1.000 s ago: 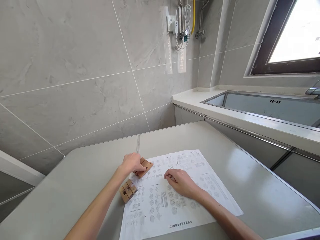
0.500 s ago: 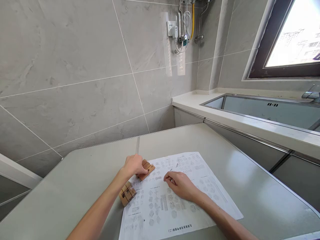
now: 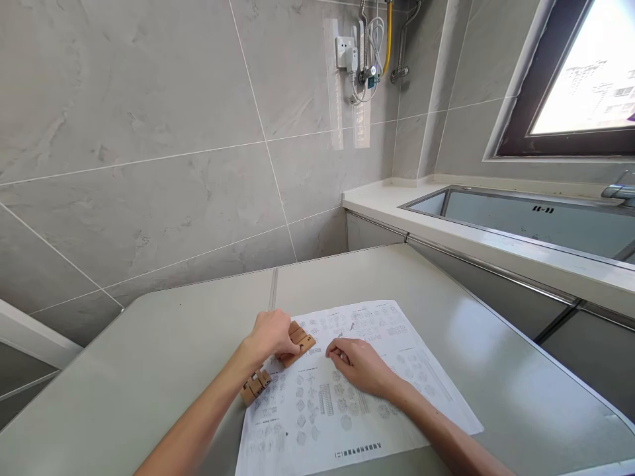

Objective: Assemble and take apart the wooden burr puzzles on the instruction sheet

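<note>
My left hand (image 3: 272, 337) is closed on a flat wooden puzzle block (image 3: 300, 342) over the upper left part of a printed sheet (image 3: 357, 423). Beside my left wrist, at the sheet's left edge, lies a second wooden block (image 3: 255, 387) with notches, partly covered by the wrist. My right hand (image 3: 354, 360) rests on the middle of the sheet with its fingers curled together; whether anything small is between them is hidden. Rows of small diagrams cover the paper.
The sheet lies on a pale table (image 3: 193, 350) against a grey tiled wall (image 3: 163, 132). To the right stand a white counter (image 3: 372, 196) and a sink (image 3: 496, 211). A socket (image 3: 344, 51) with cables hangs at the back.
My left hand and the wooden block in it have moved slightly right and toward me. The wrist covers more of the second block. My right hand has hardly moved.
</note>
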Tool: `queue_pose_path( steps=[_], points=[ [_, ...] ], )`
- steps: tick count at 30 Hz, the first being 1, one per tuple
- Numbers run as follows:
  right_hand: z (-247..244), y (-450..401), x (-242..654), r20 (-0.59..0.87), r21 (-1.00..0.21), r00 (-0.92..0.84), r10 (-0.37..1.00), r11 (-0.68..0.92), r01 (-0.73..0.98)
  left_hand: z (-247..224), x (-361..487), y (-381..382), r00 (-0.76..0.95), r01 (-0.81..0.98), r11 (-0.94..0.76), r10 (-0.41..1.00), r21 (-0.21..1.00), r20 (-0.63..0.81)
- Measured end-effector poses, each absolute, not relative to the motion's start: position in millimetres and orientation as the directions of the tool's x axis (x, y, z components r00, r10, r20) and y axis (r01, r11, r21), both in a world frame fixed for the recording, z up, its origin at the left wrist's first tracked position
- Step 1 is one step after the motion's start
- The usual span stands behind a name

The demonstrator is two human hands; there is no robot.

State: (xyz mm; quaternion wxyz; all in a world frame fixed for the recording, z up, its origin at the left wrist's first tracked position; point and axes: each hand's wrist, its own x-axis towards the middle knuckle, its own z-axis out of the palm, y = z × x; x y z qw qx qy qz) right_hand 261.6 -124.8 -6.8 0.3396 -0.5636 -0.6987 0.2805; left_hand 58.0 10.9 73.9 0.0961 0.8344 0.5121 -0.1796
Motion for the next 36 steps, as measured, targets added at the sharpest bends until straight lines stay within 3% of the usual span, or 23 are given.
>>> queue_pose_path(
  steps=[9, 22, 36],
  points=[
    [-13, -124, 260, 0.186, -0.775, -0.122, 0.975, 0.222, 0.592, 79, 84, -20, 0.567, 0.8, -0.599, 0.776, -0.04, -0.277],
    [-21, -126, 259, 0.269, -0.741, -0.077, 0.96, 0.257, 0.62, 59, 99, -49, 0.645, 0.758, -0.653, 0.75, -0.004, -0.147],
    [-34, -123, 256, 0.37, -0.659, -0.004, 0.929, 0.265, 0.704, 14, 70, -85, 0.611, 0.757, -0.628, 0.778, 0.177, 0.149]
  ],
)
